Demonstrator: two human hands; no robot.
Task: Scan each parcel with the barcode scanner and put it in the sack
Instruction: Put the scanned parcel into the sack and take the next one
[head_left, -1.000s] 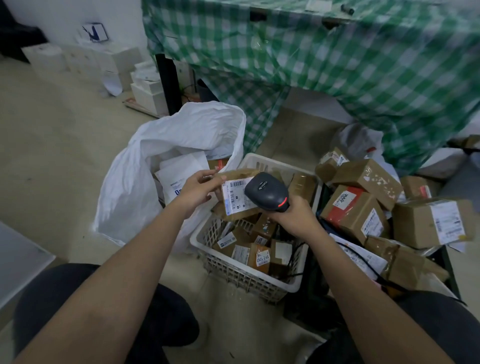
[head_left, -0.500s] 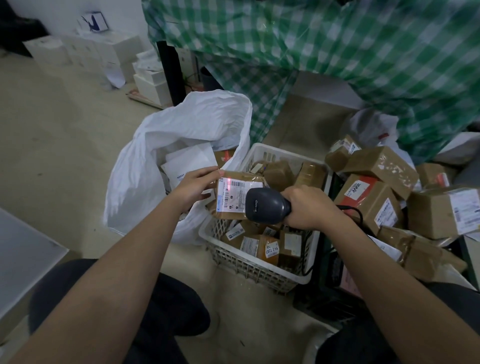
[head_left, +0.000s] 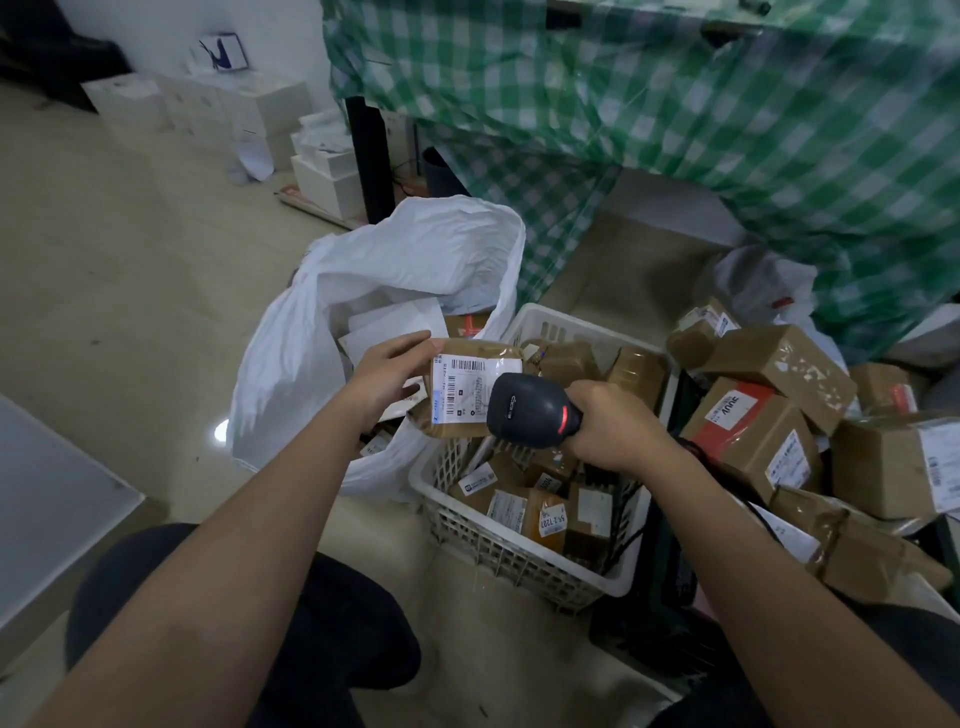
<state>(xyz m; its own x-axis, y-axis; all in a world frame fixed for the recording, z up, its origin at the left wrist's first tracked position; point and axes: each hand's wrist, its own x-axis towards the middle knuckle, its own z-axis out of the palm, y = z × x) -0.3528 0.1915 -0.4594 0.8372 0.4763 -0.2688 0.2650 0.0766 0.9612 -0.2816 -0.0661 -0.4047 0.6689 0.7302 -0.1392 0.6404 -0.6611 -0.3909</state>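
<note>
- two hands are seen: the left hand (head_left: 387, 375) and the right hand (head_left: 613, 427).
- one barcode scanner (head_left: 530, 405) is seen.
- one parcel (head_left: 467, 387) is held up, with one white label on it.
- one white sack (head_left: 395, 270) is seen, open; at least two white packets and one brown parcel are seen inside.
- one white basket (head_left: 524, 564) is seen; about ten small brown parcels are seen in it, the exact count being unclear.
- about eight brown boxes (head_left: 779, 364) are heaped to the right; some are partly hidden.
- one green checked cloth (head_left: 675, 104) is seen.
- several white boxes (head_left: 260, 114) are stacked far left; the number cannot be told.
</note>
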